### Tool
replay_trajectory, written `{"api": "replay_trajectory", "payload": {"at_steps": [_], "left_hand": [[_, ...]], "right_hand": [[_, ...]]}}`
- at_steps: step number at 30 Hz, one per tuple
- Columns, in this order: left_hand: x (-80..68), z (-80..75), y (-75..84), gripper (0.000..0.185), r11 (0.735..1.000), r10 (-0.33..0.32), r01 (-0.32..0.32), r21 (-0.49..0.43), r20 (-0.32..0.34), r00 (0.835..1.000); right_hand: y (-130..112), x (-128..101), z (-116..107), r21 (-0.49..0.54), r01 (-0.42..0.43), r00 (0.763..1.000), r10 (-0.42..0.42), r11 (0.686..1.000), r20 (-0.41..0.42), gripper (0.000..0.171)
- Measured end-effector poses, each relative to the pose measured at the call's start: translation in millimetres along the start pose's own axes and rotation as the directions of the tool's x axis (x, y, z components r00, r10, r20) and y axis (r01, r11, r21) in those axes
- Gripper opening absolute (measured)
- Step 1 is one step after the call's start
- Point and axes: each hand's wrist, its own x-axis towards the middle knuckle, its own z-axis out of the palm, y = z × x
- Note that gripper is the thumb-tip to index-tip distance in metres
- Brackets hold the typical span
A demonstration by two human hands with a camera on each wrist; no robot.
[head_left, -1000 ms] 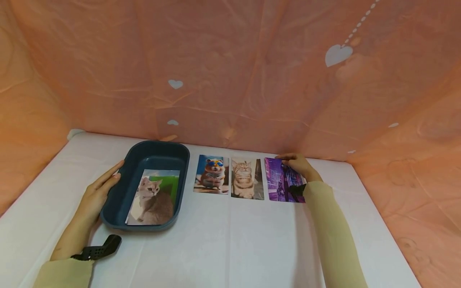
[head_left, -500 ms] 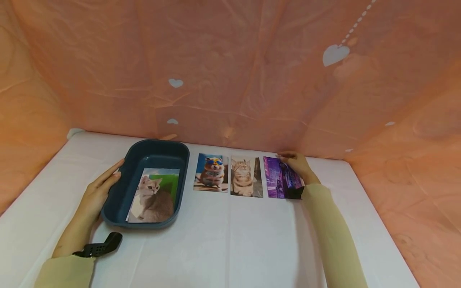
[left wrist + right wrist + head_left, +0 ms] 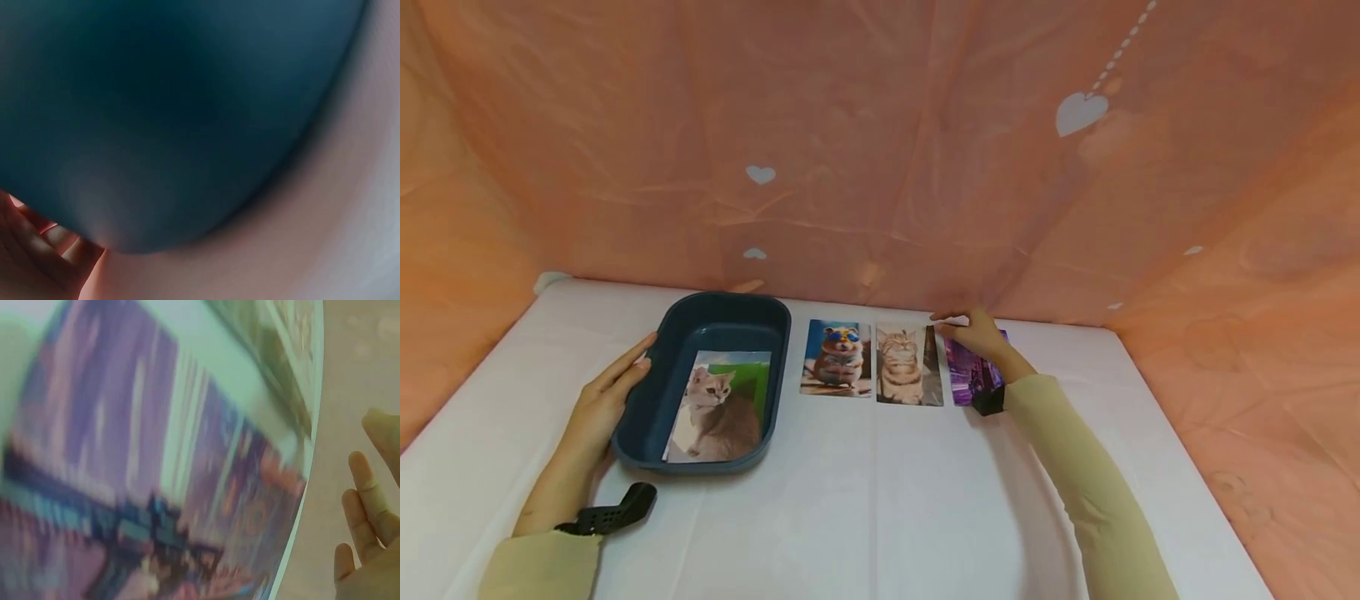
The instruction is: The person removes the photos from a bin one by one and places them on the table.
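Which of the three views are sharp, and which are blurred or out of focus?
Head view: sharp and evenly lit, dark blue plastic tray and white table clear. Left wrist view: tray wall a soft blur, too close. Right wrist view: purple photo card smeared, fingers clearer.

The left hand [image 3: 606,400] lies flat with its fingers straight and together, forearm stretched forward and a dark strap at its wrist. The right arm, in a pale sleeve, reaches far forward; the right hand [image 3: 979,333] is low, fingers [image 3: 365,487] loosely extended.
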Motion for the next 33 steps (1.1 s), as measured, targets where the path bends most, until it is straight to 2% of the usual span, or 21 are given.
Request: {"api": "replay_trajectory", "payload": {"at_steps": [4,12,24,28,33], "left_hand": [[-0.2,0.2,-0.4,0.052,1.000,-0.009,0.009,0.008,-0.003,1.000],[0.0,0.5,-0.2,0.053,1.000,-0.009,0.009,0.018,-0.008,1.000],[-0.4,0.4,0.0,0.054,0.999,0.000,0.001,0.035,-0.014,1.000],[0.1,0.6,0.7,0.054,0.999,0.002,-0.001,0.042,-0.015,1.000],[0.3,0.9,1.6,0.055,0.999,0.003,-0.001,0.050,-0.020,1.000]], "right_hand": [[-8.0,-1.3,9.4,0.091,0.018,0.999,-0.023,0.996,0.050,0.025],[-22.6,-2.0,23.3,0.081,0.045,0.997,-0.050,0.996,0.057,0.023],[-46.0,0.3,55.4,0.161,0.133,0.990,-0.139,0.978,0.022,0.023],[-57.0,1.9,64.5,0.208,0.143,0.987,-0.155,0.967,0.041,0.023],[-71.9,7.7,77.0,0.205,0.161,0.981,-0.179,0.965,0.071,0.022]]}}
